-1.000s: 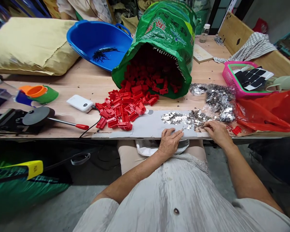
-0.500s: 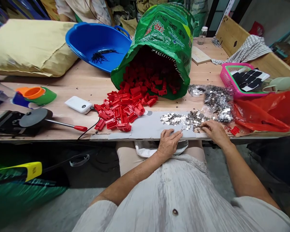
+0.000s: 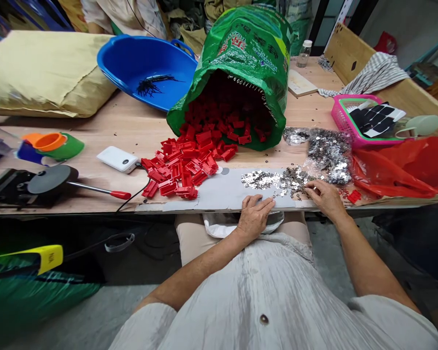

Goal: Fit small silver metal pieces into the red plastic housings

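Note:
My left hand (image 3: 254, 214) rests on the table's front edge, fingers stretched out over the grey sheet (image 3: 219, 192), holding nothing. At the right end of a loose heap of small shiny metal pieces (image 3: 261, 179), my right hand (image 3: 327, 198) has its thumb and fingertips drawn together. Whatever lies between those fingertips is too small to make out. A clear plastic bag of the same kind of metal pieces (image 3: 330, 153) lies just beyond the right hand. Left of the heap is a pile of red plastic parts (image 3: 184, 165), spilling from a green sack (image 3: 246, 53) on its side.
A blue basin (image 3: 120, 61) with thin black pieces stands behind. On the left are a lever tool (image 3: 53, 179) with a red-tipped handle, a white power bank (image 3: 117, 159) and its cable. A pink basket (image 3: 341, 121) and a red plastic bag (image 3: 405, 167) sit at right.
My right hand has shifted very slightly at the edge of the metal heap, its fingertips a little farther right. My left hand stays in place. The whole view has moved slightly.

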Demonstrator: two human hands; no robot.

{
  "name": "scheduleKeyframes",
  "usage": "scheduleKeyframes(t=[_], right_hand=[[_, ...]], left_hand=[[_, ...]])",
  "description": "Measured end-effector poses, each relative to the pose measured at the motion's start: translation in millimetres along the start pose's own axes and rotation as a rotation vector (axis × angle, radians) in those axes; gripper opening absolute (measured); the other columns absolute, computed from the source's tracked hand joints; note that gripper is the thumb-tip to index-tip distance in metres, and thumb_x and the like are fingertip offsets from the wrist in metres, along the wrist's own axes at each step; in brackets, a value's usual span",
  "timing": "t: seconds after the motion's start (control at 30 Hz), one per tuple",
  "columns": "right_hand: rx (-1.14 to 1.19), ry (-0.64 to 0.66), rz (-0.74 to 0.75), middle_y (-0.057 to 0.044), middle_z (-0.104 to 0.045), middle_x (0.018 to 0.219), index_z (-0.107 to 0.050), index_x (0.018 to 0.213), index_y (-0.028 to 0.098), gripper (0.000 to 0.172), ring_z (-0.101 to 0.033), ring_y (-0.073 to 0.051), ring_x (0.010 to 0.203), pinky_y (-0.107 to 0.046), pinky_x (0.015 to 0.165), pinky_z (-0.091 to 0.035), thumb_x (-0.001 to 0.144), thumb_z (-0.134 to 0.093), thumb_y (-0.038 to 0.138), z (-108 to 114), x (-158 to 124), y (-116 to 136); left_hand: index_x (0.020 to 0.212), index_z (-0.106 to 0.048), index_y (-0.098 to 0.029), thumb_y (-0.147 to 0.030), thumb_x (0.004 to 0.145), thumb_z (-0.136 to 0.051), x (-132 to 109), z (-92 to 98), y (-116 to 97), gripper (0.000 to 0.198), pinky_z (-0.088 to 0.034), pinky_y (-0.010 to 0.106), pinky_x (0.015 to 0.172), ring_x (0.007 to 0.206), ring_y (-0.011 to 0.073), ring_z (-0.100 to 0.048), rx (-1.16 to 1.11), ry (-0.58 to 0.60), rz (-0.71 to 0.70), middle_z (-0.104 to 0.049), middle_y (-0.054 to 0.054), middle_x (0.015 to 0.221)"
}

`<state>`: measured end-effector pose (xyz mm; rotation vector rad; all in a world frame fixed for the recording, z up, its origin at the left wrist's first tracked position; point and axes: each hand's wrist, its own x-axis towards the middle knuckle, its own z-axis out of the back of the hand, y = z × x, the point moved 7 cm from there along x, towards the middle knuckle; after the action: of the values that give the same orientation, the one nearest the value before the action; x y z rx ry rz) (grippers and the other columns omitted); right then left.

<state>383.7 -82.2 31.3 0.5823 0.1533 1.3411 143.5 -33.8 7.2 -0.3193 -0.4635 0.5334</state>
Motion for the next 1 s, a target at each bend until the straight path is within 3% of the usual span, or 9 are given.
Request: scheduleKeyframes(t=[0.23,0.57,0.8,0.93,1.0], right_hand=[[0.107,-0.077,-0.177,-0.004,-0.071,0.08,-0.069,0.091,0.021,0.024,-0.059,-0.017,0.063,-0.03,0.065,-0.045,0.087,-0.057,0.041,5,-4,-16],[0.241,-0.131,-0.315,-0.003,-0.069,0.077,-0.066,0.089,0.02,0.028,-0.062,-0.018,0.067,-0.029,0.064,-0.047,0.084,-0.058,0.046,8,-12,-47],[0.009,-0.025,-0.276,-0.002,-0.067,0.072,-0.068,0.085,0.021,0.025,-0.058,-0.018,0.061,-0.029,0.058,-0.043,0.083,-0.056,0.044,11,-17,-49],[-0.059,-0.063,-0.214,-0.004,-0.067,0.079,-0.067,0.092,0.022,0.023,-0.06,-0.019,0.069,-0.031,0.064,-0.044,0.083,-0.057,0.04,14,-14,-35],[-0.048,-0.022,-0.142,-0.005,-0.068,0.083,-0.067,0.093,0.022,0.022,-0.061,-0.02,0.074,-0.032,0.069,-0.045,0.086,-0.056,0.04,10,-10,-23]], left_hand=[[0.127,-0.061,-0.029,-0.019,0.092,-0.05,0,0.2,0,0.039,-0.032,0.049,0.103,0.123,0.0264,-0.05,0.009,0.008,-0.003,-0.064,0.001,0.133],[0.127,-0.061,-0.028,-0.019,0.093,-0.05,0,2.2,-1,0.037,-0.032,0.049,0.103,0.123,0.0264,-0.05,0.024,-0.013,-0.012,-0.065,0.001,0.133],[0.127,-0.061,-0.03,-0.018,0.092,-0.051,1,2.0,-1,0.039,-0.033,0.05,0.103,0.123,0.0266,-0.051,0.017,-0.012,-0.006,-0.065,0.002,0.132],[0.127,-0.061,-0.029,-0.018,0.092,-0.051,0,1.1,-1,0.038,-0.033,0.05,0.103,0.122,0.0267,-0.051,0.017,-0.018,-0.01,-0.065,0.001,0.133],[0.127,-0.061,-0.029,-0.019,0.092,-0.052,0,1.0,-1,0.038,-0.033,0.05,0.103,0.122,0.0266,-0.051,0.014,-0.019,-0.011,-0.065,0.001,0.133]])
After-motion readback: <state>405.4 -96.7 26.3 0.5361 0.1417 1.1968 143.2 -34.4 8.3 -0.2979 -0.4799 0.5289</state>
